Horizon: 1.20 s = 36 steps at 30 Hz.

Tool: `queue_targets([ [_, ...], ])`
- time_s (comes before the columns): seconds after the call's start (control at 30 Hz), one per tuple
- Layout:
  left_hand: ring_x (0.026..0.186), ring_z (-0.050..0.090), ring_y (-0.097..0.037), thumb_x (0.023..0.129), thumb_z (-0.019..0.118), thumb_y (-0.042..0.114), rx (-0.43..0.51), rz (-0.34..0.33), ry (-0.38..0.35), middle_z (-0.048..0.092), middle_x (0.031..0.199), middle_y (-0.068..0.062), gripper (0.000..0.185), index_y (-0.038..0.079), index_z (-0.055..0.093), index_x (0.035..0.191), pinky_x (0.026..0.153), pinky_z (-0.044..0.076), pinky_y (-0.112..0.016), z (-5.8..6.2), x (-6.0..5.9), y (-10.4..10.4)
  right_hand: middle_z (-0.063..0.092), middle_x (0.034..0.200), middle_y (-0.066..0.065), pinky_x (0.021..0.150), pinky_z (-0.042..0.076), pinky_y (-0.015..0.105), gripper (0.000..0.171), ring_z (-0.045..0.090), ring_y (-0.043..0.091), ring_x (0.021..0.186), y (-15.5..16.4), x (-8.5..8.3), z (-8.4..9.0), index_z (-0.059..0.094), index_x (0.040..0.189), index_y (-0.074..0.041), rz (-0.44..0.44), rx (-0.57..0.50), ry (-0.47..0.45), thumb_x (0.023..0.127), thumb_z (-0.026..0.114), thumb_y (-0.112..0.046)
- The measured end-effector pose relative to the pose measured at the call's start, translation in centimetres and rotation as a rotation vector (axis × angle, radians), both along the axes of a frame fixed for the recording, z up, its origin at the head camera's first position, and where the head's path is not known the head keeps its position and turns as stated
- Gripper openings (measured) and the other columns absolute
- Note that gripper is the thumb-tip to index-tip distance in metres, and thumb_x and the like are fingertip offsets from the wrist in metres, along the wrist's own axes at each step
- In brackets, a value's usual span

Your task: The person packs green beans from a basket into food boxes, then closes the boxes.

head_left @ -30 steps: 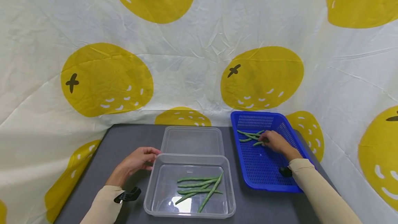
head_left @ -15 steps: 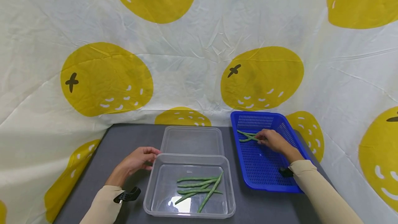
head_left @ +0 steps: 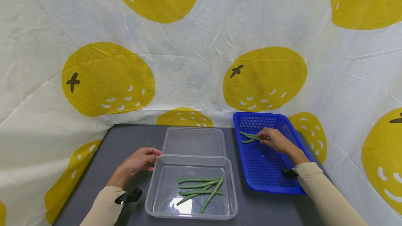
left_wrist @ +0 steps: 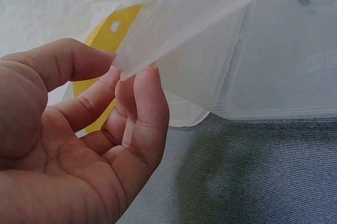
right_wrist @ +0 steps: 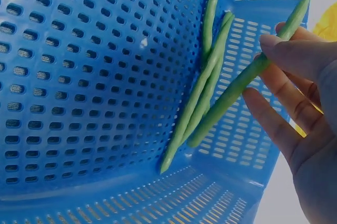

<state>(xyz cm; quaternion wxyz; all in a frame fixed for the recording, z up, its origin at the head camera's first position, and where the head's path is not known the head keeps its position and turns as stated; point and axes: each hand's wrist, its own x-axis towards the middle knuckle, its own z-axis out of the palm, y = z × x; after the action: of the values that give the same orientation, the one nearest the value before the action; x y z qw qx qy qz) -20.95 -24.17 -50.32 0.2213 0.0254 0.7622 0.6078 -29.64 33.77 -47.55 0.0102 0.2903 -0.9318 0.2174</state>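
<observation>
One green bean [right_wrist: 247, 77] is pinched in the fingers of the right hand [head_left: 276, 141] inside the blue basket [head_left: 267, 170], just beside a few more beans [right_wrist: 202, 92] lying at the far end of the basket floor. The left hand [head_left: 138, 161] holds the corner of the clear tub [head_left: 150, 198], its fingers curled round the rim. That tub has some beans [head_left: 201, 189] in it, and a clear lid [head_left: 194, 141] lies behind it on the gray table [head_left: 132, 138].
</observation>
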Motion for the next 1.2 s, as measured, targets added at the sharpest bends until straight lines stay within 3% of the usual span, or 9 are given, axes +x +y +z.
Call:
queue_targets([
  [0.13, 0.089, 0.063, -0.023, 0.099, 0.058, 0.012, -0.005, 0.003, 0.0, 0.065, 0.115, -0.027, 0.036, -0.007, 0.06, 0.129, 0.072, 0.058, -0.036, 0.1, 0.0, 0.0, 0.071, 0.097, 0.007, 0.081, 0.055, 0.053, 0.023, 0.066, 0.023, 0.088, -0.2, 0.1, 0.2, 0.072, 0.111, 0.002, -0.023, -0.023, -0.024, 0.088, 0.072, 0.003],
  [0.37, 0.09, 0.064, -0.024, 0.099, 0.057, 0.012, -0.007, -0.001, -0.003, 0.065, 0.116, -0.026, 0.036, -0.007, 0.061, 0.129, 0.073, 0.058, -0.036, 0.2, 0.0, 0.1, 0.072, 0.099, 0.007, 0.082, 0.056, 0.051, 0.021, 0.067, 0.022, 0.09, -0.5, 0.5, 0.6, 0.071, 0.11, 0.0, -0.051, -0.064, -0.046, 0.088, 0.074, 0.001],
  [0.77, 0.09, 0.064, -0.024, 0.1, 0.057, 0.011, -0.006, -0.006, 0.007, 0.065, 0.116, -0.026, 0.035, -0.006, 0.061, 0.129, 0.074, 0.058, -0.036, 0.1, 0.1, 0.0, 0.071, 0.101, 0.0, 0.084, 0.056, 0.051, 0.025, 0.065, 0.016, 0.091, -1.2, 1.3, 1.9, 0.074, 0.116, -0.006, -0.027, -0.089, -0.056, 0.091, 0.074, -0.006],
  [1.0, 0.089, 0.063, -0.023, 0.099, 0.056, 0.01, 0.0, -0.012, 0.006, 0.064, 0.114, -0.026, 0.036, -0.008, 0.06, 0.13, 0.073, 0.058, -0.036, -0.1, 0.1, -0.1, 0.069, 0.098, -0.007, 0.085, 0.057, 0.044, 0.026, 0.063, 0.011, 0.089, -1.8, 1.9, 2.8, 0.075, 0.117, -0.012, -0.017, -0.148, -0.086, 0.091, 0.076, -0.01],
  [1.2, 0.089, 0.063, -0.022, 0.099, 0.055, 0.01, 0.0, -0.012, 0.006, 0.064, 0.115, -0.026, 0.037, -0.008, 0.059, 0.131, 0.073, 0.058, -0.036, -0.1, 0.1, -0.1, 0.069, 0.097, -0.002, 0.081, 0.057, 0.034, 0.026, 0.062, 0.011, 0.087, -2.5, 2.4, 3.6, 0.075, 0.116, -0.013, 0.033, -0.195, -0.098, 0.091, 0.076, -0.009],
])
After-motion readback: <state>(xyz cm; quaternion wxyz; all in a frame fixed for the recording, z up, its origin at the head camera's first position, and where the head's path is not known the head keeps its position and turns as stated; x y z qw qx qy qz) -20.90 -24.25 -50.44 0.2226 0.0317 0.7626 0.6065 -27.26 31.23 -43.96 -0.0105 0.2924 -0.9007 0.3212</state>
